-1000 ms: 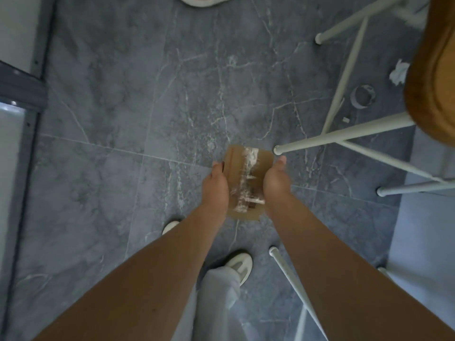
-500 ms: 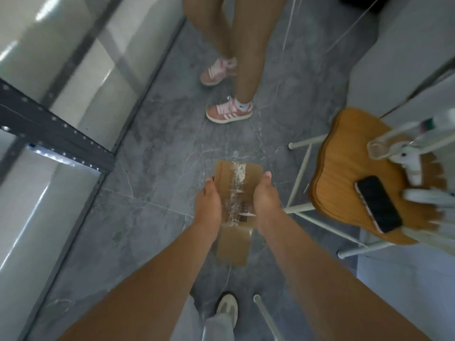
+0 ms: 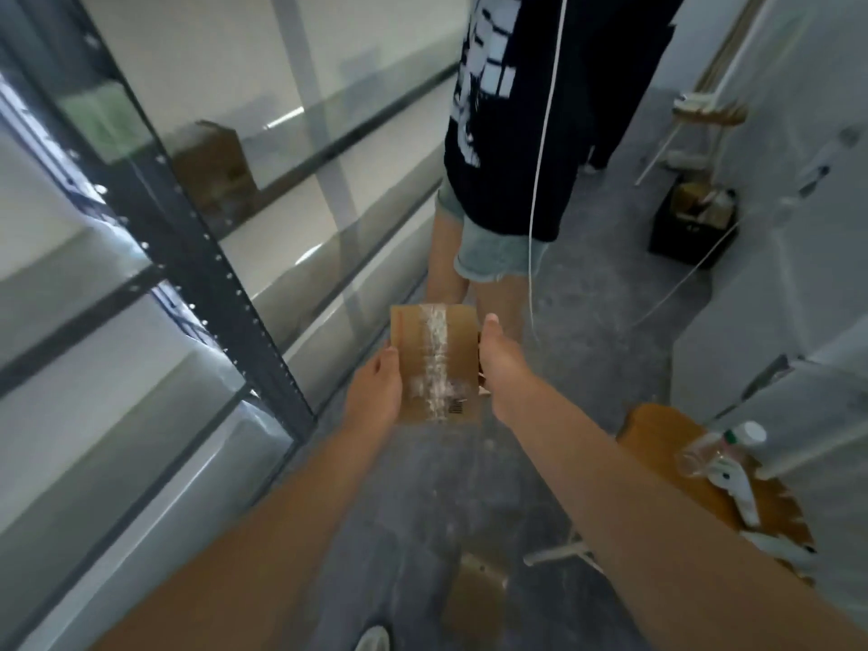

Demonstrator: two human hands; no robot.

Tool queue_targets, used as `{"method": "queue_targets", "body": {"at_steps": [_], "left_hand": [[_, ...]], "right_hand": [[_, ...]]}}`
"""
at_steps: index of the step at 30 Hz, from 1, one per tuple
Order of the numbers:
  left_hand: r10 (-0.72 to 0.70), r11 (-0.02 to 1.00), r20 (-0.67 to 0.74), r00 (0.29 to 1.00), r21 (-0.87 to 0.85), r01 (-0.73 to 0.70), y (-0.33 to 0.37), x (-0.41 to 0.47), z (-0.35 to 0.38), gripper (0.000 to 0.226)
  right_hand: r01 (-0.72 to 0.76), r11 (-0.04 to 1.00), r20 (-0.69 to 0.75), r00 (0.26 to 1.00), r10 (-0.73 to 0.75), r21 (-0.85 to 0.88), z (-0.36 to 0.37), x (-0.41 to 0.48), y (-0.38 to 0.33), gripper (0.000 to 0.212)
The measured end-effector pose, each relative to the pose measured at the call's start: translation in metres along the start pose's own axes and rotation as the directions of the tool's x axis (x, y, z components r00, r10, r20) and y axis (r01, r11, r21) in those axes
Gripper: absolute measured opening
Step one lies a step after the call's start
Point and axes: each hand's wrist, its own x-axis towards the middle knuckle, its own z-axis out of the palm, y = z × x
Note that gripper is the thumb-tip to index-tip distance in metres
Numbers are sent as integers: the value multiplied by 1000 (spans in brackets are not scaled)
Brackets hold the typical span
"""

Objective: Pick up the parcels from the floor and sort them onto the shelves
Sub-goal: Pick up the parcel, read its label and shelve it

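Two hands carry one small cardboard parcel (image 3: 434,361), taped down its middle, clear of the floor (image 3: 606,317) at about waist height. The left hand (image 3: 375,392) presses its near-left edge and the right hand (image 3: 499,364) clamps the right side, so each grip is grasping the box between them. To the left stands the metal shelving rack (image 3: 206,270), its shelves mostly bare; one larger brown box (image 3: 213,164) appears to sit on a far shelf, though motion blur makes that uncertain. Ahead, another person (image 3: 507,133) stands in the aisle. A wooden stool (image 3: 704,467) with small bottles on it is at lower right, and a brownish shape (image 3: 479,599) low on the floor may be another parcel, too blurred to tell. By my reading, pickup is done for this parcel; placing it on a shelf remains, and probably more parcels after it.
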Motion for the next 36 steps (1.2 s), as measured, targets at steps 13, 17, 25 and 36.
{"method": "queue_targets", "body": {"at_steps": [13, 17, 25, 36], "left_hand": [[251, 961, -386, 888, -14, -278, 4, -123, -207, 45], [249, 947, -508, 824, -48, -316, -3, -161, -264, 40], [231, 882, -637, 736, -181, -434, -31, -234, -348, 42], [255, 849, -720, 645, -153, -506, -59, -325, -413, 38]], "right_hand": [[247, 969, 366, 902, -230, 0, 111, -192, -57, 60], [374, 926, 444, 839, -315, -49, 156, -253, -62, 61], [497, 868, 573, 713, -403, -9, 206, -361, -48, 56], [573, 783, 713, 443, -543, 241, 214, -442, -16, 27]]}}
